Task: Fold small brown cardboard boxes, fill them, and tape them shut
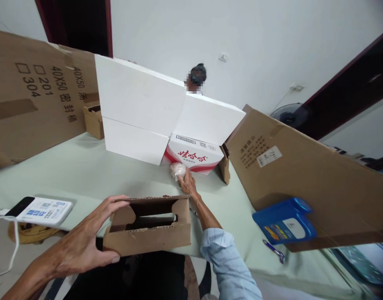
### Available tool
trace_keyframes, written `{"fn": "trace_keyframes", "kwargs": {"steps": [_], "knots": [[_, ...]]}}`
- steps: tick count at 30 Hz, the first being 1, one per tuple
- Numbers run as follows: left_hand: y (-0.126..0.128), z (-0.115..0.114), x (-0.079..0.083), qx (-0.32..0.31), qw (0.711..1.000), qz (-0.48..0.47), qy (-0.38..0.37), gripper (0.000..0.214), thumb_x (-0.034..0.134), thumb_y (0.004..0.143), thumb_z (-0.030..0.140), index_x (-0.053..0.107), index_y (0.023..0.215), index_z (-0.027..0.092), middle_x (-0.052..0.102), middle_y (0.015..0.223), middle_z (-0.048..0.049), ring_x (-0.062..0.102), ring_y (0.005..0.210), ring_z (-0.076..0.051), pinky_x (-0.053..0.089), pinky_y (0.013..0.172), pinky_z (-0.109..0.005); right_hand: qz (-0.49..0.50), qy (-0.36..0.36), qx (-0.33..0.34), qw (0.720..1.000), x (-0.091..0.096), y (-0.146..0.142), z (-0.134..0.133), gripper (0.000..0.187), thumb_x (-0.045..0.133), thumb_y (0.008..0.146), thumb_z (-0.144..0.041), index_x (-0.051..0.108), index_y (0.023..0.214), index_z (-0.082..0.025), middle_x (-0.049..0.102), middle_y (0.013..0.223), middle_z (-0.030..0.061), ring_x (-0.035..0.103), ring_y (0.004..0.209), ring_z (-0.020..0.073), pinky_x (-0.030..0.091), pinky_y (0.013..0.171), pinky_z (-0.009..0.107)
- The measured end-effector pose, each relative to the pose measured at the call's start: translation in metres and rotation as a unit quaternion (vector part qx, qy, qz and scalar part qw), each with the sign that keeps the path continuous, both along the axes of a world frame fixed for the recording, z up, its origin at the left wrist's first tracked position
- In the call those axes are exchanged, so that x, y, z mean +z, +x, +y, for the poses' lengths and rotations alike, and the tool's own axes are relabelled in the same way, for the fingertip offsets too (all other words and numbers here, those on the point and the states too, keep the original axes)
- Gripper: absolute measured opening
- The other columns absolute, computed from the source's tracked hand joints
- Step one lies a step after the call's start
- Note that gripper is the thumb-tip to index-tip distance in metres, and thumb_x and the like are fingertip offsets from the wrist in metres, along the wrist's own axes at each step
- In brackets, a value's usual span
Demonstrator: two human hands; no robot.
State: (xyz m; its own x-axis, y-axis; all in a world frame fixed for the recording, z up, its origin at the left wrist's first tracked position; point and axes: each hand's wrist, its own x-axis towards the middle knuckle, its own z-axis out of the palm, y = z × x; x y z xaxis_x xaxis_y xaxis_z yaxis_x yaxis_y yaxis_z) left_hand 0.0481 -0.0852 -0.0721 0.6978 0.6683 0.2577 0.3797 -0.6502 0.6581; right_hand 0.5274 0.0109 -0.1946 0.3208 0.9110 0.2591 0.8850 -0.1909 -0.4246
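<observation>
Cardboard box (150, 243) sits open at the near edge of the tabletop (131, 175), the left hand (85, 239) clamped on its left end. The right hand (188, 183) is closed on a wrapped white ball (178, 171) beside the red-and-white carton (194, 150). Box opening appears complete; the ball is outside; remaining work cannot be judged.

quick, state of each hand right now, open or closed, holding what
Left hand: partly closed, holding one end of the open cardboard box.
Right hand: touching the plastic-wrapped white bundle; firm grip cannot be told.
</observation>
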Motion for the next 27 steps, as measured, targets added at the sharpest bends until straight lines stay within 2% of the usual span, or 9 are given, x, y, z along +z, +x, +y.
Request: {"fn": "trace_keyframes", "kwargs": {"steps": [3,6,9,12,18,21,23,25,27], "knots": [[0.000,0.001,0.000,-0.009,1.000,0.000,0.002,0.101,0.079,0.074,0.016,0.037,0.164,0.037,0.044,0.174,-0.0075,0.063,0.147,-0.032,0.059,0.118,-0.039,-0.009,0.004,-0.010,1.000,0.007,0.003,0.002,0.075,0.040,0.111,-0.058,0.039,0.170,-0.013,0.048,0.171,0.0238,0.044,0.161,0.0368,0.041,0.128,0.056],[0.001,-0.002,0.000,0.007,1.000,-0.009,0.010,0.101,0.078,0.072,0.015,0.039,0.162,0.037,0.046,0.173,-0.0076,0.061,0.149,-0.033,0.057,0.120,-0.040,-0.031,0.031,-0.015,0.999,0.021,0.003,0.008,0.066,0.032,0.115,-0.048,0.040,0.169,-0.011,0.046,0.172,0.0246,0.042,0.162,0.0343,0.037,0.131,0.054],[0.001,-0.006,-0.002,0.017,1.000,-0.009,0.015,0.099,0.077,0.071,0.013,0.040,0.160,0.036,0.047,0.172,-0.0079,0.059,0.151,-0.033,0.055,0.122,-0.041,-0.058,0.054,-0.002,0.997,0.028,-0.007,0.015,0.060,0.041,0.114,-0.045,0.046,0.165,-0.013,0.049,0.170,0.0225,0.043,0.160,0.0335,0.034,0.132,0.054],[-0.001,-0.006,-0.007,0.011,1.000,-0.003,0.020,0.101,0.076,0.069,0.010,0.040,0.160,0.036,0.045,0.174,-0.0087,0.058,0.152,-0.033,0.053,0.124,-0.042,-0.078,0.063,0.010,0.995,0.023,-0.025,0.023,0.062,0.054,0.110,-0.047,0.051,0.162,-0.014,0.052,0.167,0.0222,0.047,0.155,0.0359,0.037,0.129,0.054],[-0.004,-0.007,-0.015,0.010,1.000,-0.009,0.022,0.102,0.078,0.069,0.013,0.041,0.161,0.036,0.046,0.173,-0.0091,0.059,0.151,-0.035,0.052,0.125,-0.046,-0.105,0.049,0.030,0.993,0.013,-0.039,0.022,0.057,0.060,0.107,-0.040,0.056,0.158,-0.016,0.055,0.164,0.0204,0.050,0.149,0.0362,0.040,0.126,0.053],[-0.003,-0.010,-0.015,0.021,1.000,-0.009,0.021,0.102,0.079,0.069,0.013,0.042,0.161,0.036,0.047,0.173,-0.0087,0.058,0.152,-0.036,0.052,0.125,-0.046,-0.117,0.027,0.056,0.991,0.025,-0.035,0.015,0.058,0.065,0.104,-0.042,0.058,0.157,-0.017,0.061,0.159,0.0188,0.056,0.144,0.0338,0.045,0.123,0.048],[-0.003,-0.011,-0.015,0.024,0.999,-0.011,0.018,0.101,0.079,0.069,0.013,0.043,0.160,0.037,0.048,0.173,-0.0078,0.059,0.152,-0.035,0.053,0.125,-0.044,-0.126,0.016,0.064,0.990,0.038,-0.033,0.013,0.065,0.067,0.104,-0.048,0.055,0.160,-0.019,0.066,0.152,0.0184,0.061,0.138,0.0340,0.049,0.118,0.049],[-0.004,-0.011,-0.016,0.024,0.999,-0.017,0.019,0.098,0.078,0.070,0.014,0.044,0.160,0.037,0.048,0.173,-0.0068,0.059,0.152,-0.034,0.054,0.125,-0.043,-0.139,0.012,0.062,0.988,0.049,-0.034,0.015,0.071,0.067,0.103,-0.055,0.051,0.164,-0.022,0.063,0.156,0.0186,0.057,0.142,0.0366,0.048,0.118,0.054],[-0.005,-0.010,-0.018,0.020,0.999,-0.019,0.025,0.097,0.078,0.071,0.015,0.044,0.160,0.037,0.047,0.173,-0.0064,0.059,0.152,-0.034,0.055,0.124,-0.043,-0.151,0.008,0.061,0.987,0.055,-0.040,0.021,0.068,0.067,0.103,-0.060,0.055,0.161,-0.027,0.053,0.167,0.0168,0.047,0.151,0.0393,0.045,0.120,0.060]]}}
